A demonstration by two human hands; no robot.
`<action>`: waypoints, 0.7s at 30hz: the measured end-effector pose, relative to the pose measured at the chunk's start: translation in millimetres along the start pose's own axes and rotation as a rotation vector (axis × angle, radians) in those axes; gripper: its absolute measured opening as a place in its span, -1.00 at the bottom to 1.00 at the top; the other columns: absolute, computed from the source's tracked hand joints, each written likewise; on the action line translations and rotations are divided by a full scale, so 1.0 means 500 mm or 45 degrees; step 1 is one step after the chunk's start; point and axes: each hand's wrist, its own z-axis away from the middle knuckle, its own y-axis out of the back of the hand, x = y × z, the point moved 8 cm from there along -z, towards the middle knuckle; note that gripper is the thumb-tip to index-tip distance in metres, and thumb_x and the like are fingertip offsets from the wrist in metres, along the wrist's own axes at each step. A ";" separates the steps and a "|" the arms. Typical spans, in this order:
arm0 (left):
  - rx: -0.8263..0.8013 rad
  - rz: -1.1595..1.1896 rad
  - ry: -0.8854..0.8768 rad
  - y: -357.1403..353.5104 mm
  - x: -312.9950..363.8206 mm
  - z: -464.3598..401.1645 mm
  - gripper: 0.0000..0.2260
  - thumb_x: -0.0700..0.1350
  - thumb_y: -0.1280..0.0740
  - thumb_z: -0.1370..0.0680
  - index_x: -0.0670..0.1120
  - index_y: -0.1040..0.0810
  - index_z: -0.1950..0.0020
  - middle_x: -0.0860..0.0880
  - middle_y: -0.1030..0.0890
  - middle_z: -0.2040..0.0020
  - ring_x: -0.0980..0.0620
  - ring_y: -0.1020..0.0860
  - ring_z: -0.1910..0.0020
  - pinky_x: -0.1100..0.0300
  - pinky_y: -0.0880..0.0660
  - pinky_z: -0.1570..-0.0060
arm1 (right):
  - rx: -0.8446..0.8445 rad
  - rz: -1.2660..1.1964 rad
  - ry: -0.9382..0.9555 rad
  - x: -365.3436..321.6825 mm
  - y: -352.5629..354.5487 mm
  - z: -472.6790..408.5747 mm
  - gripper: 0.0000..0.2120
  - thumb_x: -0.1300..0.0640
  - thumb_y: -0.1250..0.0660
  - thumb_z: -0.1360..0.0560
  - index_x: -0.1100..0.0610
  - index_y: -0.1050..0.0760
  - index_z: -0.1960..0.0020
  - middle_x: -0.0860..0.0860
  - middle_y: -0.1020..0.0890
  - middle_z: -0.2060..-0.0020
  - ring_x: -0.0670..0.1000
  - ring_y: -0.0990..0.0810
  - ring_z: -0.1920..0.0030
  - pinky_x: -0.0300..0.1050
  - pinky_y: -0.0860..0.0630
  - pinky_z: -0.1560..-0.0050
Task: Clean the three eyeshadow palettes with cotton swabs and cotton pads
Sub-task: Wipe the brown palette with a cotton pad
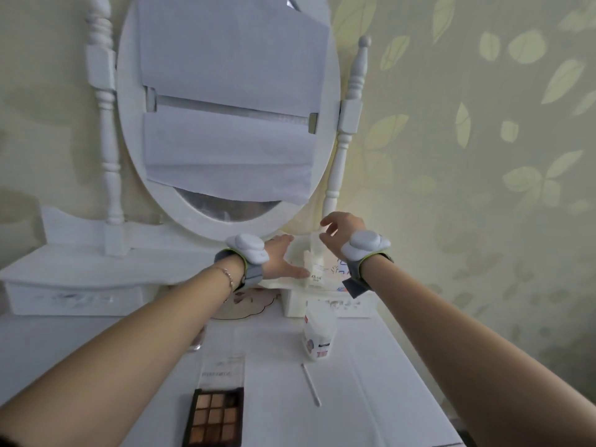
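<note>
My left hand (283,259) lies flat, fingers straight, steadying the cotton pad packet (317,269) at the back of the table (371,382); my right hand (338,232) pinches its top with curled fingers; an open eyeshadow palette (215,417) and a cotton swab (311,384) lie nearer me.

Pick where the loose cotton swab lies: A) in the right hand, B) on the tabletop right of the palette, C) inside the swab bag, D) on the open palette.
B: the cotton swab lies bare on the tabletop, right of the open palette, touching neither.
</note>
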 end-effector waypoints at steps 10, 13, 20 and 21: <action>0.012 0.271 -0.146 -0.069 0.031 -0.090 -0.30 -0.18 -0.45 -0.44 -0.10 -0.14 -0.46 0.06 -0.33 -0.26 0.17 -0.26 -0.22 0.60 -0.22 0.00 | -0.207 0.425 -0.169 0.075 -0.053 -0.071 -0.69 0.10 -0.22 -0.49 -0.08 -0.40 -0.22 -0.01 -0.53 -0.12 0.08 -0.38 -0.23 -0.10 -0.29 -0.07; 0.046 0.213 -0.154 -0.068 0.023 -0.108 -0.19 0.08 -0.50 -0.28 -0.07 -0.22 -0.42 0.03 -0.36 -0.33 0.09 -0.31 -0.28 0.27 -0.21 -0.26 | -0.184 0.358 -0.132 0.084 -0.055 -0.086 -0.91 0.15 -0.23 -0.44 0.00 -0.46 0.21 -0.01 -0.56 0.20 0.07 -0.49 0.10 -0.11 -0.30 0.06; 0.039 0.122 -0.042 -0.088 -0.008 -0.124 0.01 0.31 -0.42 -0.14 -0.09 -0.13 -0.46 -0.04 -0.38 -0.35 -0.05 -0.36 -0.33 -0.01 -0.29 -0.32 | 0.196 0.077 -0.071 0.068 0.044 -0.110 -0.82 0.11 -0.15 -0.39 0.08 -0.35 0.38 -0.01 -0.45 0.40 0.09 -0.43 0.33 -0.14 -0.28 0.20; 0.019 0.152 -0.017 -0.093 -0.012 -0.124 -0.05 0.21 -0.48 -0.24 -0.09 -0.09 -0.47 -0.04 -0.36 -0.37 -0.04 -0.35 -0.34 0.03 -0.28 -0.34 | 0.250 0.071 -0.041 0.063 0.062 -0.115 -0.84 0.09 -0.13 -0.40 0.06 -0.37 0.35 0.00 -0.49 0.37 0.11 -0.48 0.30 -0.14 -0.32 0.21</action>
